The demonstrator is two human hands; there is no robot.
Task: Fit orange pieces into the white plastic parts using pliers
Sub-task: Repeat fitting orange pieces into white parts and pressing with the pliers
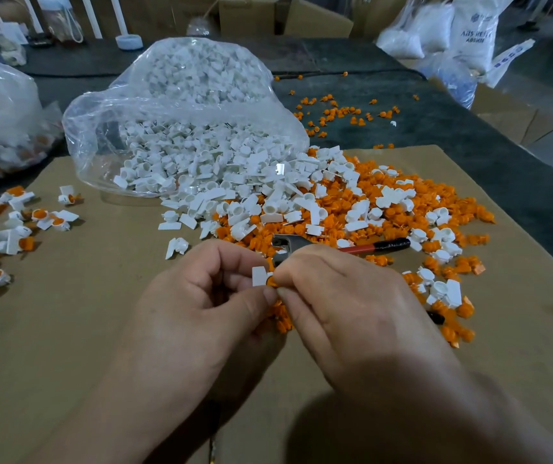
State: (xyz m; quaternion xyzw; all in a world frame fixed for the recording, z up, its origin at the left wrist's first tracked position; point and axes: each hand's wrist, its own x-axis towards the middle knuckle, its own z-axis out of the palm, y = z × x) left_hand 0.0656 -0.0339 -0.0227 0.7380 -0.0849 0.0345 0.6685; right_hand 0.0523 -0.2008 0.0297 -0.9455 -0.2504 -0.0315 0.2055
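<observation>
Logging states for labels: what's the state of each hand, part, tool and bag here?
Left hand: pinches white part.
Right hand: pinches orange piece at that part.
Pliers: behind right hand, handles spread; grip unclear.
Bag: open, white parts spilling onto cardboard.
Assemblies at left: orange already fitted.

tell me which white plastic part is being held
The white plastic part pinched in the left hand, the right hand holding an orange piece against it; the rest lie untouched.
</observation>
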